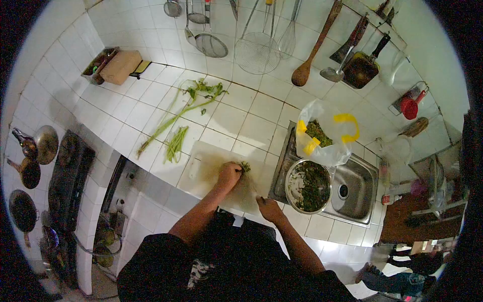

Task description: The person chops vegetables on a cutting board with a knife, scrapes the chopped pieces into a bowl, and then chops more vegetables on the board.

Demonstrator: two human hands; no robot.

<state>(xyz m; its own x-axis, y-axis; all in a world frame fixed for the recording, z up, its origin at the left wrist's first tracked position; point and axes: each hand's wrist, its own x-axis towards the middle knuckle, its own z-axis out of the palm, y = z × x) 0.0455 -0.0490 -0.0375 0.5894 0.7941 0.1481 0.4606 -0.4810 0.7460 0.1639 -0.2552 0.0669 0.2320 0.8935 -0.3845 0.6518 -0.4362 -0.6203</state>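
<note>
On a pale cutting board (201,173), my left hand (230,174) is closed round a small bunch of green herbs (245,166), whose leafy end sticks out at the right. My right hand (269,208) is closed at the board's right side, round what looks like a knife handle; the blade is hard to make out. Behind the board lie a long leafy green stalk (173,119) and a bundle of cut stems (176,143). To the right, a metal bowl (289,187) holds chopped greens (313,189).
A steel sink (352,189) is at the right, with a plastic bag (314,111) of greens by its rear edge. Utensils, including a wooden spoon (301,74), hang on the wall. A stove (70,186) stands at the left, and a brown box (121,67) at the back.
</note>
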